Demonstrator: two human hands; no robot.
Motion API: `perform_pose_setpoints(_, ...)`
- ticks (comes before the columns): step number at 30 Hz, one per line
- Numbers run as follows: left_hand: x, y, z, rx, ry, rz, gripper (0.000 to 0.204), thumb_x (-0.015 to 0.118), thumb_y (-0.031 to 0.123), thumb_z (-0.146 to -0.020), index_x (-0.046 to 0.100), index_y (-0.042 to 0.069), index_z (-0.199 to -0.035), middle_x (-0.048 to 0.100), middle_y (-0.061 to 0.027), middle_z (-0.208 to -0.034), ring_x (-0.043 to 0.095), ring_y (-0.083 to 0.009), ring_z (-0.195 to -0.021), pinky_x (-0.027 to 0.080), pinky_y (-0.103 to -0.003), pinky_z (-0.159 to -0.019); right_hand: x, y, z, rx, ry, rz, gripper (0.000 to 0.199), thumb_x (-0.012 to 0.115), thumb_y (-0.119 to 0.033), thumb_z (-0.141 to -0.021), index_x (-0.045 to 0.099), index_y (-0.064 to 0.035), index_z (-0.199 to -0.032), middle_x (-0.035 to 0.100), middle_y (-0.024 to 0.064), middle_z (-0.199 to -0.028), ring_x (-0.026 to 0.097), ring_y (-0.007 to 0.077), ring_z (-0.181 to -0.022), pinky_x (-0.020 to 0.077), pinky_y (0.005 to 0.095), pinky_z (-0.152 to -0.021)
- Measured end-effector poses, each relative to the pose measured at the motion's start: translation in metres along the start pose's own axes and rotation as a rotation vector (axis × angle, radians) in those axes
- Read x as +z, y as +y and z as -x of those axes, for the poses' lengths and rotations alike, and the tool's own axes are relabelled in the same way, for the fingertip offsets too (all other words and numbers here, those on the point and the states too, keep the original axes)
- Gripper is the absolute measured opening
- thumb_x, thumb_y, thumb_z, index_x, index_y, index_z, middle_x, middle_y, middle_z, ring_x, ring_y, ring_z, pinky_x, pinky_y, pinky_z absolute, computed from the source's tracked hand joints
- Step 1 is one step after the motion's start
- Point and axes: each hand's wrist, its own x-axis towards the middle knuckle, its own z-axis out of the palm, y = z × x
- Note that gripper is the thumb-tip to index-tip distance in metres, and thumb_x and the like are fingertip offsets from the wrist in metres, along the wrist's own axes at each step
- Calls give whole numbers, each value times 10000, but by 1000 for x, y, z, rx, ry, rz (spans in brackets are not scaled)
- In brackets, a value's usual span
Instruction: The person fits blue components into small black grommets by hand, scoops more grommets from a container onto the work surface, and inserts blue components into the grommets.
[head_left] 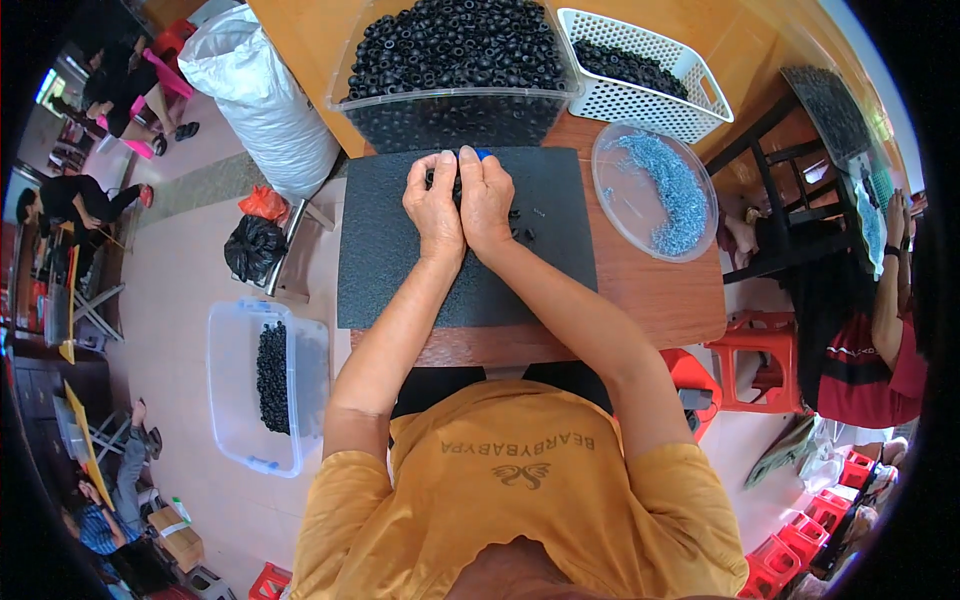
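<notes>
Over a dark mat point(390, 285), my left hand point(434, 210) and my right hand point(487, 205) are pressed together side by side, thumbs pointing away from me. The left fingers curl around a small black plastic part point(430, 179), only partly visible. My right hand is closed too; its fingers are mostly hidden, and a bit of blue point(483, 154) shows at its tip. A few loose black pieces point(529, 234) lie on the mat beside the right wrist, with what looks like a small spring point(539, 211) near them.
Beyond the mat stands a clear bin point(450, 97) heaped with black ring-shaped parts, beside a white perforated basket point(590, 100). A round clear lid point(608, 195) holds small bluish metal pieces. On the floor to the left are a white sack point(260, 105) and a clear tub point(235, 400). Other people sit nearby.
</notes>
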Motion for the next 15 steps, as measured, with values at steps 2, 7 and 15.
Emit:
perform_pose_setpoints(2,-4,-3,-1,38,4,-45,205,611,224,-836,594,19,-847,557,-29,-838,492,-114,-780,418,-260,-709,0,0,1,-8,-11,-38,403,483,-325,-878,504,16,-664,549,207,-696,546,357,-674,405,447,-630)
perform_pose_setpoints(7,-13,-12,0,218,-1,-105,131,615,134,-822,598,5,-832,556,-41,-860,519,-123,-808,426,-263,-758,2,1,3,1,-3,-73,410,543,-312,-860,486,6,-608,520,168,-578,497,237,-538,394,395,-532)
perform_pose_setpoints(15,-6,-6,9,353,-4,-236,81,615,80,-788,597,14,-832,557,-69,-856,539,-166,-822,425,-270,-760,-8,6,-2,-72,3,-284,336,598,-224,-838,503,16,-623,508,33,-576,440,73,-585,383,294,-494)
